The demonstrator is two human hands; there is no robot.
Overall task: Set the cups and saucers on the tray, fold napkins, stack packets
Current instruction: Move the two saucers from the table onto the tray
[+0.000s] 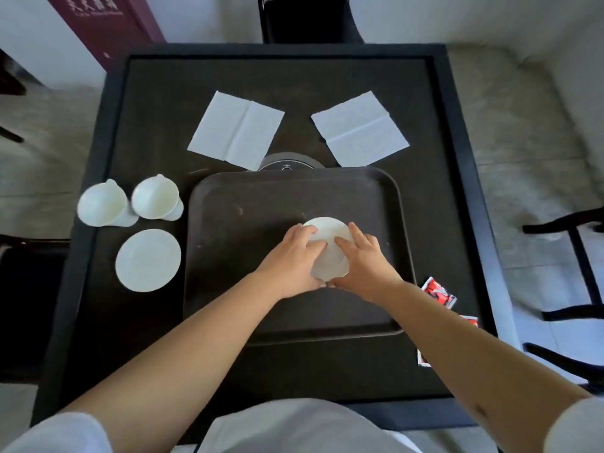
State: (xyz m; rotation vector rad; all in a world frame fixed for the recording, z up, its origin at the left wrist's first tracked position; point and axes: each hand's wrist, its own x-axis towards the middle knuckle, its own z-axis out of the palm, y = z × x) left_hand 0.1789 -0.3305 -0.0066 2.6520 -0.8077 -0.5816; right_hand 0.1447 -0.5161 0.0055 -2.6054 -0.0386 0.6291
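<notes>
Dark tray [228,256]: round white saucer [328,253], 2 hands gripping.

Likely café or dining room: black square table [157,322], serving tray [228,256], chairs [310,18] around, tiled floor.

Soft, even daylight fills the view, with no hard shadows on the dark bench [157,93]. The white napkins [236,130] and cups [102,204] look slightly washed out. The wide lens bows the bench edges, and the corners are blurred and smeared.
</notes>
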